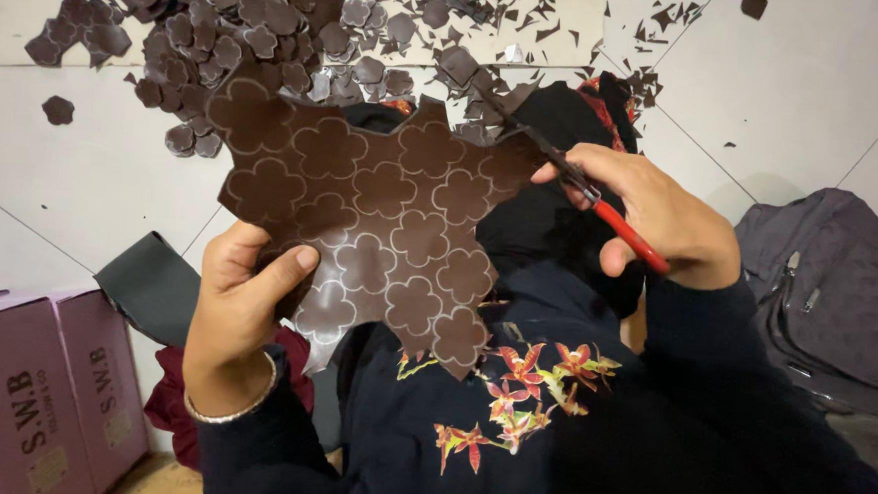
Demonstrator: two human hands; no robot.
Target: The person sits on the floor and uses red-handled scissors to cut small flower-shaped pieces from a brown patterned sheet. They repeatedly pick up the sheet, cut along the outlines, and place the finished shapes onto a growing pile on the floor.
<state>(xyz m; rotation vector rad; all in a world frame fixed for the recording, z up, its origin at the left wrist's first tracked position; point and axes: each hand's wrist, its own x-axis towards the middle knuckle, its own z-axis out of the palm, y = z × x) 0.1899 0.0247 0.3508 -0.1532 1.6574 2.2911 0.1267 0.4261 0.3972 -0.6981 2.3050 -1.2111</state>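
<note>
My left hand (pixel 239 307) grips the lower left edge of a dark brown sheet (pixel 371 213) marked with white flower outlines, thumb pressed on its face. The sheet is held up over my lap, its edges cut into scallops. My right hand (pixel 651 213) holds red-handled scissors (pixel 573 179), whose blades point up and left and meet the sheet's upper right edge. A metal bangle sits on my left wrist.
A pile of cut brown flower shapes (pixel 260 27) and scraps lies on the tiled floor (pixel 808 86) ahead. Pink boxes (pixel 41 387) stand at the lower left, with a dark folded sheet (pixel 152 282) beside them. A grey bag (pixel 837 288) rests at the right.
</note>
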